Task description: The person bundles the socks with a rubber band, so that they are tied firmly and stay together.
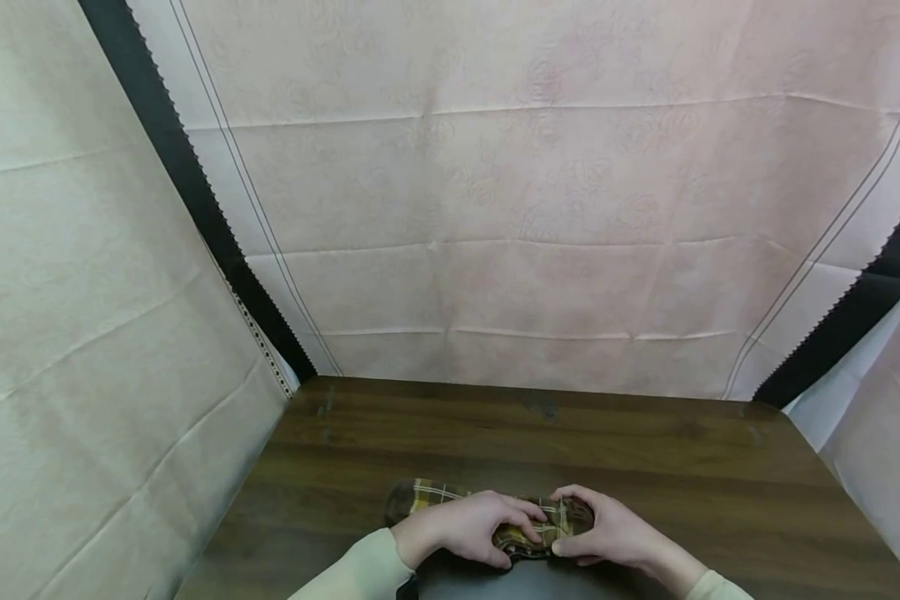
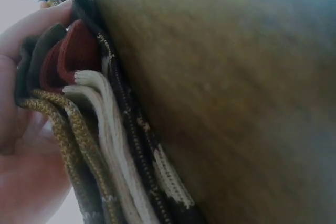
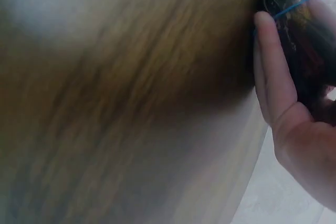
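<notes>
A bundle of plaid knitted socks [image 1: 433,493] in brown, yellow and white lies along the near part of the wooden table. My left hand [image 1: 482,527] grips it around the middle, fingers over the top and thumb on the near side. At its right end my right hand [image 1: 613,533] holds the socks between thumb and fingers. In the left wrist view the stacked layers of the socks [image 2: 123,140] show mustard, cream, dark brown and rust red. A thin blue band [image 3: 291,8] stretches across the bundle by the right fingertips.
The brown wooden table [image 1: 540,442] reaches to a pale cloth wall [image 1: 540,250] at the back. More cloth [image 1: 82,333] hangs along the left and right sides, with black strips at the corners. A smooth grey surface [image 1: 532,582] shows at the bottom edge.
</notes>
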The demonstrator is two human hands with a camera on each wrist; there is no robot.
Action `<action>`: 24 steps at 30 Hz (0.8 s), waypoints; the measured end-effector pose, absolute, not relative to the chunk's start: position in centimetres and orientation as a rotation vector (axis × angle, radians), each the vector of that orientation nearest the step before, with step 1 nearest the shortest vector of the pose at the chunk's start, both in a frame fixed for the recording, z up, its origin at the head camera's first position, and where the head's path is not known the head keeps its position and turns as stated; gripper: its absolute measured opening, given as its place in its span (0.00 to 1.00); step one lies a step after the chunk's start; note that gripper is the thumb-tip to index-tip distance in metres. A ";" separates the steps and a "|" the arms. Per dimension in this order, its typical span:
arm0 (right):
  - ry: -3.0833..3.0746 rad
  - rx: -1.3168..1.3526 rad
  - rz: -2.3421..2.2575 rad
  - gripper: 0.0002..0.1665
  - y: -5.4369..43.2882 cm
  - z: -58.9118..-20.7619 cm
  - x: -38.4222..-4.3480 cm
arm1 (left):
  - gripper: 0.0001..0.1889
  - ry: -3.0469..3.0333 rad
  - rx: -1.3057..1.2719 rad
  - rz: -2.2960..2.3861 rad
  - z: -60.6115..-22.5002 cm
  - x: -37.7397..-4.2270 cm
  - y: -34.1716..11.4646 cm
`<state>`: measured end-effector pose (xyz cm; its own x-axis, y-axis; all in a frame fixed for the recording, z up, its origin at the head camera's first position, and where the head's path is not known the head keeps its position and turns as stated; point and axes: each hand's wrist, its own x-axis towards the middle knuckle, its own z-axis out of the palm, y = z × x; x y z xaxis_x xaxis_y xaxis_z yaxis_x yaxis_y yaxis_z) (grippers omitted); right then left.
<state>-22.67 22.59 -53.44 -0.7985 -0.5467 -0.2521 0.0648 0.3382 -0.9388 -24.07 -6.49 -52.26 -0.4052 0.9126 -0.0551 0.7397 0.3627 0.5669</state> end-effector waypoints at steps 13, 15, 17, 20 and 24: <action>2.332 -0.374 -1.413 0.28 21.2 -53.6 -22.2 | 0.27 2.233 1.475 0.684 -52.4 -24.2 -6.5; 2.375 -0.380 -1.374 0.28 21.1 -53.5 -22.3 | 0.27 2.231 1.475 0.679 -52.4 -24.2 -6.5; 2.419 -0.410 -1.325 0.29 21.1 -53.5 -22.4 | 0.27 2.237 1.477 0.667 -52.3 -24.1 -6.6; 2.457 -0.484 -1.275 0.30 21.5 -53.5 -22.8 | 0.28 2.240 1.460 0.656 -52.1 -24.0 -6.6; 2.470 -0.590 -1.249 0.37 22.5 -53.6 -23.3 | 0.30 2.281 1.411 0.636 -51.8 -24.2 -7.0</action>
<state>-23.30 22.51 -53.61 -0.8670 -0.4905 -0.0885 -0.2194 0.5351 -0.8158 -24.20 -7.03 -51.84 -0.4222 0.9027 -0.0832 0.7294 0.3927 0.5601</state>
